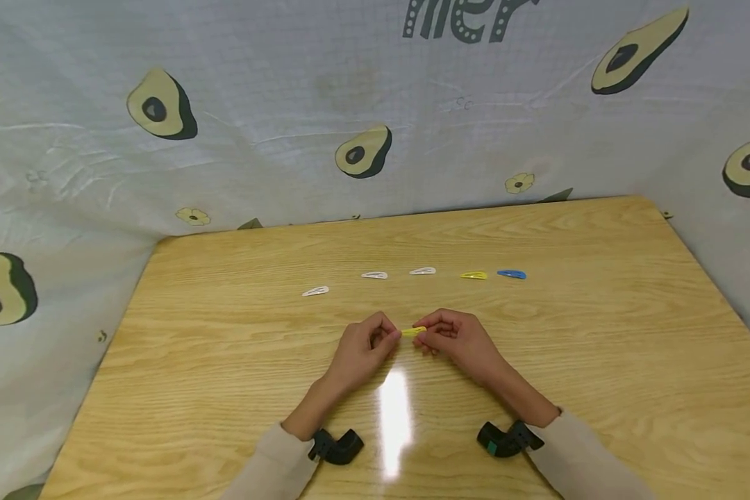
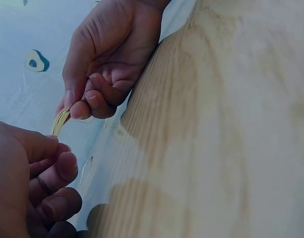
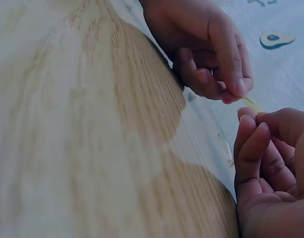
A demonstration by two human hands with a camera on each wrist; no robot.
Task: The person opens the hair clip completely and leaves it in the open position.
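Note:
Between both hands, above the table's middle, is a yellow snap hair clip [image 1: 413,332]. My left hand [image 1: 364,351] pinches its left end between thumb and forefinger. At the other end, my right hand [image 1: 459,340] pinches it the same way. The left wrist view shows the yellow clip [image 2: 60,121] bridging the two sets of fingertips, and in the right wrist view only a thin part of the clip [image 3: 251,104] shows. Beyond the hands lie three white clips [image 1: 315,291], a second yellow clip [image 1: 473,275] and a blue clip [image 1: 511,274].
The clips lie in a loose row on a wooden table [image 1: 225,361]. Behind it and along the sides hangs a white sheet with avocado prints [image 1: 256,83]. A bright light reflection [image 1: 394,420] falls on the wood between the forearms.

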